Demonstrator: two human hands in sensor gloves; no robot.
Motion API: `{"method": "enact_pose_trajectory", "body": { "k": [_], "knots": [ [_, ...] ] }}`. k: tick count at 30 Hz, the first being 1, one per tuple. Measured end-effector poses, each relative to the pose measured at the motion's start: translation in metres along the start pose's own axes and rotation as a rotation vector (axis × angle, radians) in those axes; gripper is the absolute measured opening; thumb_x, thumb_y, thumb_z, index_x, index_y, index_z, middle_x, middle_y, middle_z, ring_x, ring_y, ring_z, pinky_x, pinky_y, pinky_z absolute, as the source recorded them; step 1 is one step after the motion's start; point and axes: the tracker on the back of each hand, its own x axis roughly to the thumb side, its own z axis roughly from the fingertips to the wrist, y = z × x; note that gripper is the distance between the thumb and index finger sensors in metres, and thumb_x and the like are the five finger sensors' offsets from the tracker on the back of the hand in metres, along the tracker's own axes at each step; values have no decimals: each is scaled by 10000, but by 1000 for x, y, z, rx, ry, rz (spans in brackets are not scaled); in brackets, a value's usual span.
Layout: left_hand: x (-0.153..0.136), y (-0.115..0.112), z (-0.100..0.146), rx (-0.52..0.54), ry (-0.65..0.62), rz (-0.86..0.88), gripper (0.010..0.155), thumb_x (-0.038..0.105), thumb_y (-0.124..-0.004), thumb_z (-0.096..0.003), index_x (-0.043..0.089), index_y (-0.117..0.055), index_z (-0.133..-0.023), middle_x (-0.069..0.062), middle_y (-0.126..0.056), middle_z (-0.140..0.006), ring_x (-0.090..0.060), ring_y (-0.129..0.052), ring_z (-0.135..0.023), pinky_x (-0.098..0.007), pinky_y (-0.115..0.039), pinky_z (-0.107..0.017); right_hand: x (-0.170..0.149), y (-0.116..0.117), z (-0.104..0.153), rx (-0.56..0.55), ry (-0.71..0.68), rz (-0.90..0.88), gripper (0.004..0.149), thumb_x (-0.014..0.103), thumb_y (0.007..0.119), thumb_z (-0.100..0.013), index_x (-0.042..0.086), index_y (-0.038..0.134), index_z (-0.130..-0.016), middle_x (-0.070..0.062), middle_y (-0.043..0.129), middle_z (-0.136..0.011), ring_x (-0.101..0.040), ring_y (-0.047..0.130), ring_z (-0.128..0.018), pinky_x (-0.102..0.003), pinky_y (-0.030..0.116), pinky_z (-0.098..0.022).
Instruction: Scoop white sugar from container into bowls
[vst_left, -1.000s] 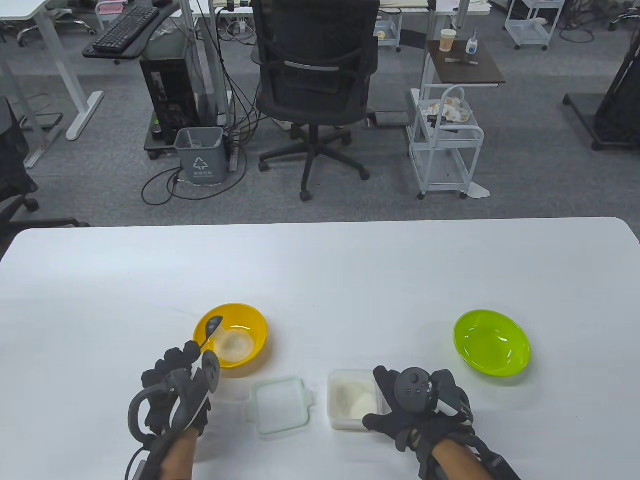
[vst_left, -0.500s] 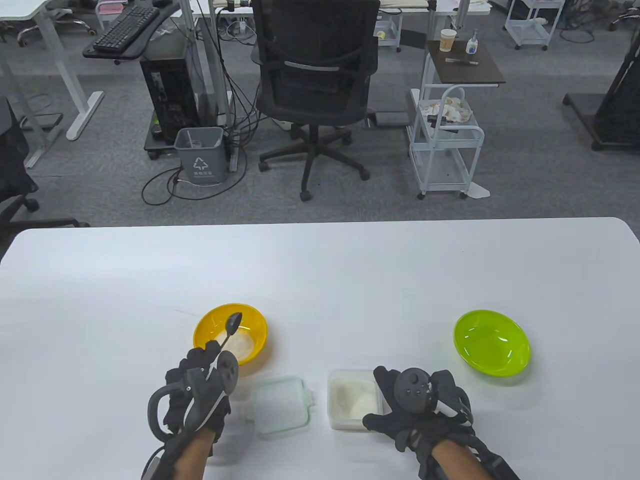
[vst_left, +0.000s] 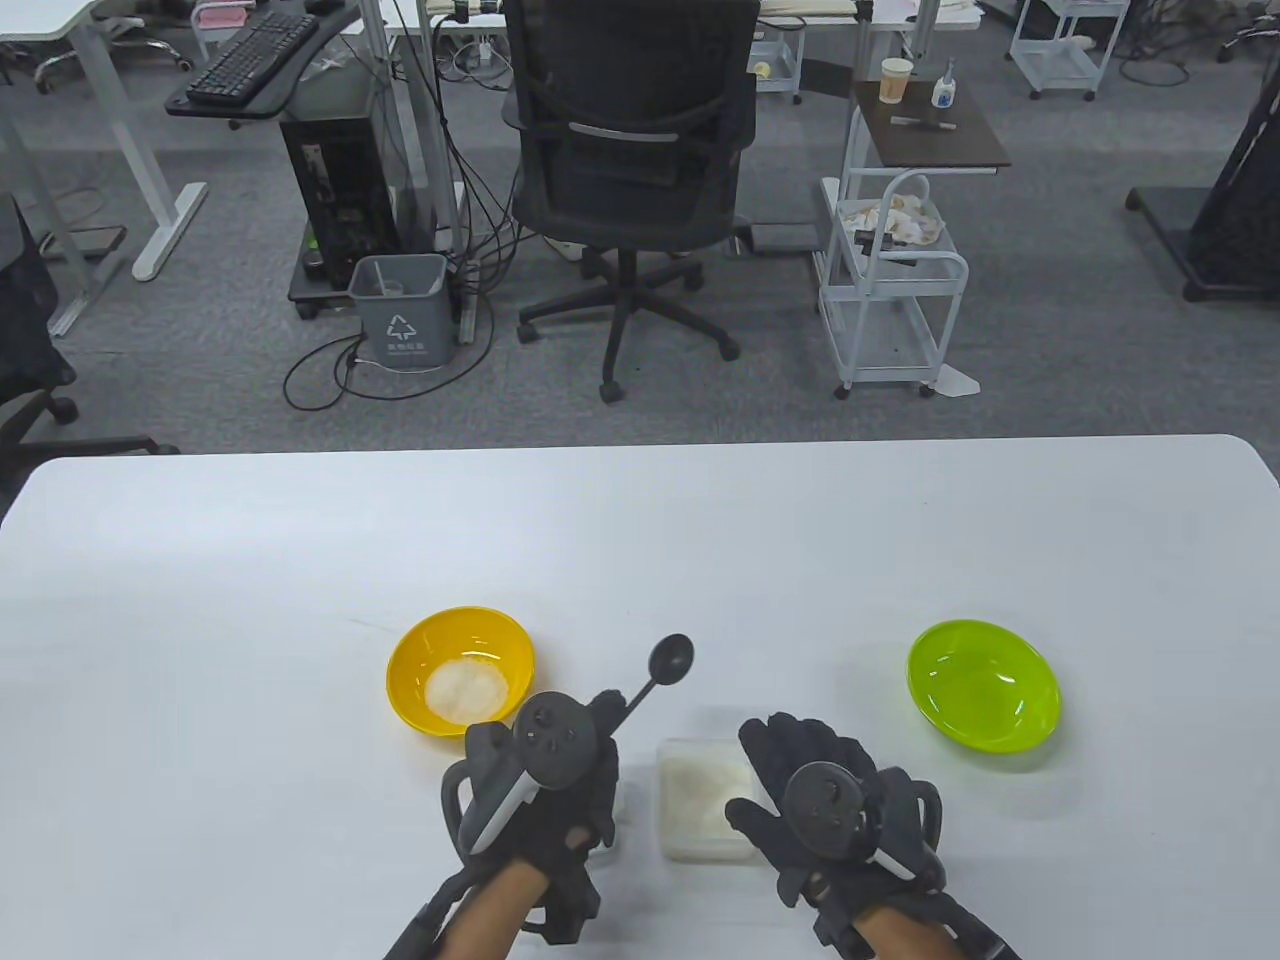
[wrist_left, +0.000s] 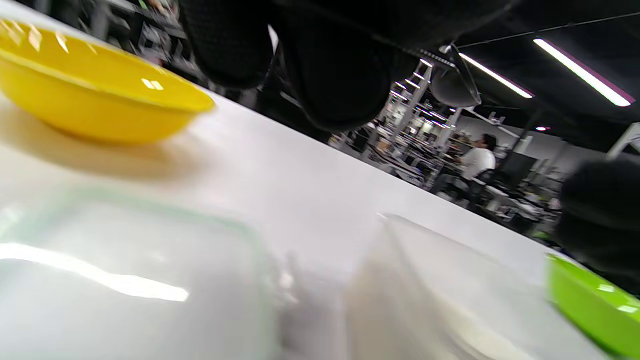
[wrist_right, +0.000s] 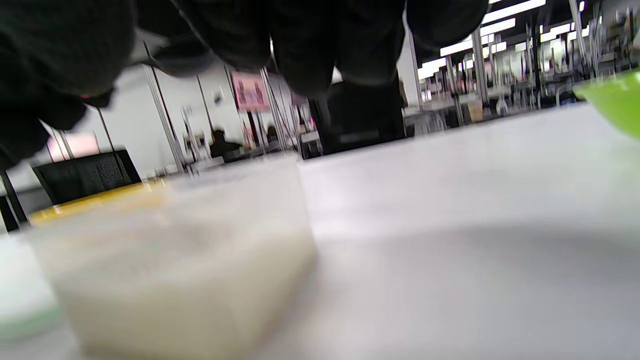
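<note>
My left hand (vst_left: 585, 745) holds a dark spoon (vst_left: 668, 658) by its handle, bowl up and pointing far-right, just left of the clear sugar container (vst_left: 700, 800). The spoon's bowl also shows in the left wrist view (wrist_left: 452, 87). The container holds white sugar and shows in the right wrist view (wrist_right: 175, 260). My right hand (vst_left: 790, 770) rests against the container's right side, fingers along its edge. The yellow bowl (vst_left: 415, 670) holds a patch of sugar (vst_left: 465, 690). The green bowl (vst_left: 985, 690) at the right looks empty.
The container's clear lid (wrist_left: 125, 270) lies on the table left of the container, mostly hidden under my left hand in the table view. The white table (vst_left: 640, 530) stretches far beyond the bowls. An office chair (vst_left: 630, 180) stands past its far edge.
My left hand has moved right with the spoon, from over the yellow bowl to beside the sugar container, now covering the lid. My right hand shifted slightly along the container.
</note>
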Motion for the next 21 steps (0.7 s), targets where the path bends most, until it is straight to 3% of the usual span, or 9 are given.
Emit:
{"method": "enact_pose_trajectory", "body": {
  "k": [4,8,11,15,18,21],
  "knots": [
    [5,-18,6,-104,-65,195,603,406,-685,-492,367,-535,-1075,136,-744,-953,39,-967,-681,-371,-787,-687,17,-6,7,-50,-7,-140,549,512,717,-477,241,774,-951,-129,919,-895,-345,971,-731,-506,723,-615],
    [10,-32,10,-216,-117,356,619,415,-702,-493,364,-505,-1078,154,-744,-941,47,-976,-693,-373,-782,-700,24,-2,8,0,56,-304,570,498,723,-477,180,765,-948,-158,928,-870,-354,989,-687,-509,738,-587],
    [12,-38,11,-280,-141,384,651,415,-723,-492,345,-476,-1090,167,-777,-911,40,-1008,-682,-366,-796,-692,23,1,9,15,107,-395,558,491,722,-477,182,773,-939,-150,945,-840,-338,1003,-653,-498,751,-571],
    [14,-37,12,-172,-156,287,696,423,-774,-468,338,-474,-1091,211,-844,-864,55,-1066,-665,-349,-823,-682,18,4,10,60,174,-497,519,453,762,-472,176,792,-910,-129,979,-779,-305,1027,-594,-478,773,-545],
    [15,-36,14,-153,-173,268,739,424,-814,-449,325,-464,-1092,203,-888,-830,41,-1089,-648,-346,-834,-665,8,10,7,108,270,-620,471,426,799,-464,210,824,-882,-113,995,-752,-290,1033,-566,-471,778,-538],
    [22,-36,19,-84,-182,168,763,428,-845,-425,309,-482,-1085,189,-930,-796,40,-1117,-619,-335,-857,-638,2,14,5,107,278,-621,419,436,818,-457,252,868,-831,-83,1018,-708,-272,1041,-531,-459,789,-533]
  ]
}}
